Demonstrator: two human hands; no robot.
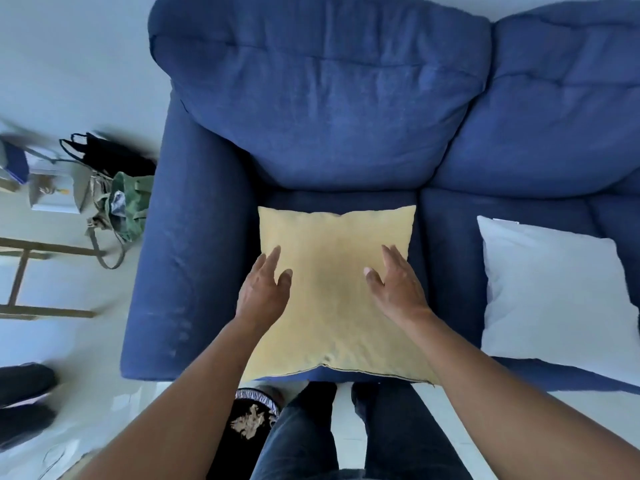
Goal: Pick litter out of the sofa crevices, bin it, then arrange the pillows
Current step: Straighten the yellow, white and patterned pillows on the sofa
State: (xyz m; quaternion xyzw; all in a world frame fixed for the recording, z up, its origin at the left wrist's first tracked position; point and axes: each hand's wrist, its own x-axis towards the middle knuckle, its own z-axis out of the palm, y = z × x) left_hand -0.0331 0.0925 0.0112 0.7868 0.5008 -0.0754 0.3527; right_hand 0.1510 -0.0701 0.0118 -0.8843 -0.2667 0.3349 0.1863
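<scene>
In the head view, the yellow pillow (334,292) lies flat on the left seat of the blue sofa (311,109), in the centre of the frame. It looks nearly square, so neither axis is clearly longer. The left hand (265,292) and the right hand (396,285) are over its two sides, equally near, with straight, spread fingers that hold nothing. The cover is soft and lightly wrinkled. A white pillow (554,299) lies at the right.
</scene>
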